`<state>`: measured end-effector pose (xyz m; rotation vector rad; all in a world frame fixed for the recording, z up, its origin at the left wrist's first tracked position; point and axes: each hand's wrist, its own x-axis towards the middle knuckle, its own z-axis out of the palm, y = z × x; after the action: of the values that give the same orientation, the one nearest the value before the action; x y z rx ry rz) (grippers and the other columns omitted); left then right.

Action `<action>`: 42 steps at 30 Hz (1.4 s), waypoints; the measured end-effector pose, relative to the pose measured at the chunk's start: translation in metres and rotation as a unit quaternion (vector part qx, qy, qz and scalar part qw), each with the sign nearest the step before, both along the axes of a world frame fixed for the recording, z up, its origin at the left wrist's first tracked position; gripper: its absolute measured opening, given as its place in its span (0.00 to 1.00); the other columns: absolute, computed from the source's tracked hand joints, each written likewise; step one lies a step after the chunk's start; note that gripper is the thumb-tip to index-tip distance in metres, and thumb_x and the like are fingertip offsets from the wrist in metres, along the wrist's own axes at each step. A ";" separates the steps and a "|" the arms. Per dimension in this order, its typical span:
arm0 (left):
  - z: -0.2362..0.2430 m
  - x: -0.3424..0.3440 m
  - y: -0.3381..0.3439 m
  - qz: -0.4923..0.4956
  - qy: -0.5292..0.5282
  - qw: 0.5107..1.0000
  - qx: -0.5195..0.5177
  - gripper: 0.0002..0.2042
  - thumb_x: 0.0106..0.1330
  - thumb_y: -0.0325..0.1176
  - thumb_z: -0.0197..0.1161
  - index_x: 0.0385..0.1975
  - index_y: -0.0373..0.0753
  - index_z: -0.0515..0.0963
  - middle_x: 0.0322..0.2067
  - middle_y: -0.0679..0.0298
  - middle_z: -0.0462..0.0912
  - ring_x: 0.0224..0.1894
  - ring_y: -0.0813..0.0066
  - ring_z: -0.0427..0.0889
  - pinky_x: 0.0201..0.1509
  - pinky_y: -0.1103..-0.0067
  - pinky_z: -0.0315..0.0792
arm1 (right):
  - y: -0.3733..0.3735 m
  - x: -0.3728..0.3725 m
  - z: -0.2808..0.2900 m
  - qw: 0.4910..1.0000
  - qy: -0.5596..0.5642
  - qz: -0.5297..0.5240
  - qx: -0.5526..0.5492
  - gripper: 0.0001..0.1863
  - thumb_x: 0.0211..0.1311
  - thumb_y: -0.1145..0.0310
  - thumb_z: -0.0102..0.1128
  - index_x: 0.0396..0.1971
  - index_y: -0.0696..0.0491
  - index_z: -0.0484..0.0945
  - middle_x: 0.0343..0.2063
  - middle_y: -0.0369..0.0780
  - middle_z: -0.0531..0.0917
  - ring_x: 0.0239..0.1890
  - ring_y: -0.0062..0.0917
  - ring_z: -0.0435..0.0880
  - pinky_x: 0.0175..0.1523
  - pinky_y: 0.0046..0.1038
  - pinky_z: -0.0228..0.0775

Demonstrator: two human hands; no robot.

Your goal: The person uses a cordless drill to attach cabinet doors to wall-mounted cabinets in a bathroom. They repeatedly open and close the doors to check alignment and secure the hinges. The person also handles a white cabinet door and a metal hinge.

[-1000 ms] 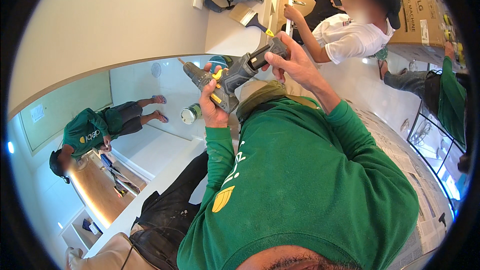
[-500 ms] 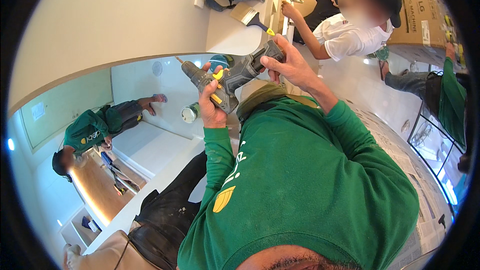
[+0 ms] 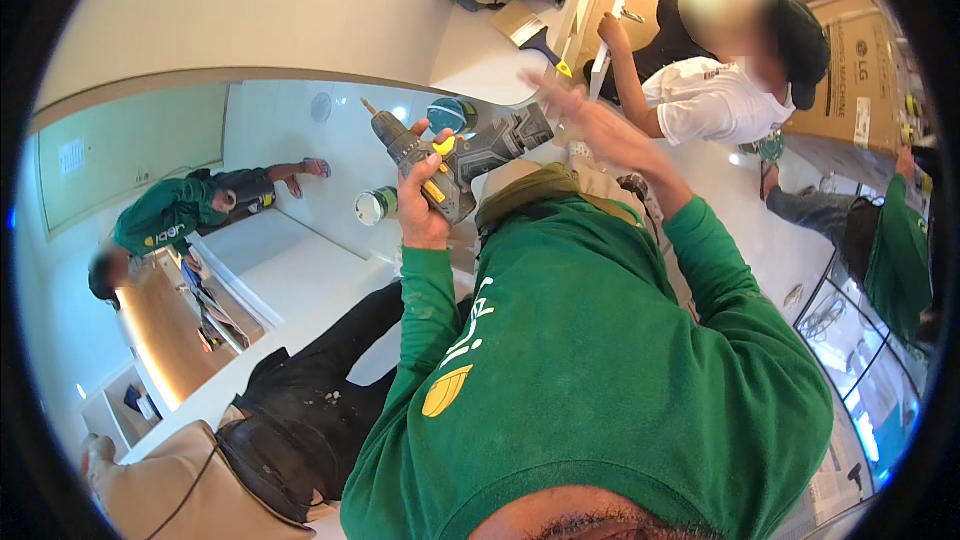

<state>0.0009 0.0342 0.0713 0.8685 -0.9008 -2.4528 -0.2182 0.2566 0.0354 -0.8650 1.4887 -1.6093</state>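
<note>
While our left hand (image 3: 425, 210) grasps the drill (image 3: 452, 176) around its body, before our waist, the bit (image 3: 368, 106) points away from us and the handle (image 3: 510, 137) extends rightward, presumably keeping its end accessible. Our right hand (image 3: 590, 115), blurred, looks unclenched beside that end, between handle and paintbrush (image 3: 538, 39); whether it touches either, we cannot tell.

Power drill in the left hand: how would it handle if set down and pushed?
The power drill likely stays stiff, as its moulded housing looks hard. Probably heavy for its size, given the bulky motor body by the left hand. It may pivot rather than roll, since its handle juts out.
</note>
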 end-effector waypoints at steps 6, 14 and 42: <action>-0.010 -0.006 -0.009 0.026 -0.007 1.000 0.009 0.34 0.66 0.22 0.65 0.75 0.38 0.67 0.61 0.46 0.82 0.64 0.49 0.83 0.73 0.53 0.78 | -0.073 -0.051 0.001 0.987 -0.056 -0.125 -0.085 0.48 0.82 0.26 0.29 0.83 0.50 0.60 0.76 0.49 0.72 0.79 0.39 0.67 0.80 0.43 0.56; 0.003 0.021 0.009 0.062 -0.034 0.997 0.038 0.33 0.66 0.22 0.65 0.74 0.37 0.68 0.62 0.45 0.82 0.64 0.52 0.84 0.71 0.57 0.80 | -0.115 0.006 0.012 0.994 -0.100 0.017 -0.045 0.41 0.83 0.33 0.43 0.77 0.53 0.68 0.71 0.46 0.78 0.75 0.36 0.72 0.79 0.42 0.60; 0.007 0.240 -0.262 0.299 -0.312 0.895 -0.108 0.23 0.79 0.45 0.68 0.68 0.41 0.81 0.53 0.63 0.87 0.52 0.73 0.84 0.55 0.74 0.79 | -0.534 0.221 -0.048 0.961 -0.015 0.199 0.191 0.15 0.71 0.57 0.77 0.43 0.52 0.86 0.28 0.30 0.83 0.30 0.15 0.81 0.38 0.24 0.75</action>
<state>0.2407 -0.2273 0.0782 1.6064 -0.8977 -1.5237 0.0030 -0.2776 -0.0123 -0.8453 1.4299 -0.9969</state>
